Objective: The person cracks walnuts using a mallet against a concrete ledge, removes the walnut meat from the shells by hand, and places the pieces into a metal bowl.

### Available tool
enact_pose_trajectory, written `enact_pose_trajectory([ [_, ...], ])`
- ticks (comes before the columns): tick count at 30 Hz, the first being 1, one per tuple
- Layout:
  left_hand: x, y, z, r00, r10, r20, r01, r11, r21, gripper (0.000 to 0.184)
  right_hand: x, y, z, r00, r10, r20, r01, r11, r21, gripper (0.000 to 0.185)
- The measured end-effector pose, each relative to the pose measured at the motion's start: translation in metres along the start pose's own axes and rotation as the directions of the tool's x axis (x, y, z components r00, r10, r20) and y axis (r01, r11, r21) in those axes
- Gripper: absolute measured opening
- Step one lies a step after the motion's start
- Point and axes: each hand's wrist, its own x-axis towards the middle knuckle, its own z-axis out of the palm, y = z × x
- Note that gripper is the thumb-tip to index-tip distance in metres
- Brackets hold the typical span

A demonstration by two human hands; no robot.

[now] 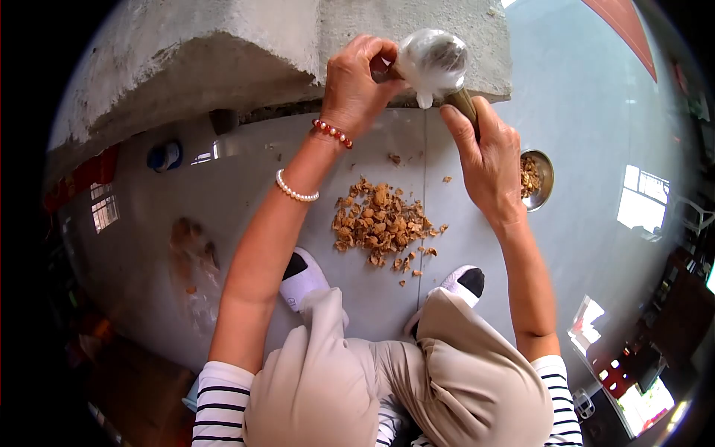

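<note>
My right hand (488, 160) is wrapped round the handle of a hammer (463, 103), whose head is covered in clear plastic wrap (436, 61). The head is over the concrete block (357, 18), near its front edge. My left hand (359, 82) is beside the wrapped head, fingers curled into a pinch. Something brownish shows between finger and thumb, too hidden to name. On the floor between my feet lies a heap of broken walnut shells (380, 223). A metal bowl (547, 179) with walnut pieces stands on the floor, partly behind my right hand.
Loose shell bits (406, 264) are scattered round the heap. A clear plastic bag (197, 276) with brown contents lies on the left. A small blue object (164, 156) is on the floor near the block. My slippers (304, 279) flank the heap.
</note>
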Motion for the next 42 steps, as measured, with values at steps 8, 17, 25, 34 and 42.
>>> enact_pose_trajectory([
  [8,0.001,0.004,-0.002,0.998,-0.001,0.055,0.002,1.0,-0.008,0.027,-0.005,-0.003,-0.02,0.99,0.13,-0.051,-0.118,0.974,0.194,0.037],
  [17,-0.039,0.029,-0.037,0.947,-0.227,0.225,0.31,0.829,-0.467,0.027,-0.089,0.057,-0.007,0.989,0.105,-0.101,-0.126,0.962,-0.244,0.03],
  [25,-0.088,0.167,-0.029,0.849,0.209,0.485,0.171,0.761,-0.626,0.02,-0.157,0.122,0.027,0.952,0.25,-0.179,-0.296,0.901,-0.317,0.03],
  [34,-0.108,0.273,-0.031,0.859,0.414,0.302,-0.015,0.609,-0.793,0.013,-0.154,0.102,0.025,0.972,-0.022,-0.234,-0.06,0.94,-0.336,0.034],
  [42,-0.103,0.259,-0.05,0.769,0.459,0.444,-0.023,0.715,-0.699,0.012,-0.147,0.072,0.032,0.978,-0.058,-0.2,0.026,0.987,-0.159,0.041],
])
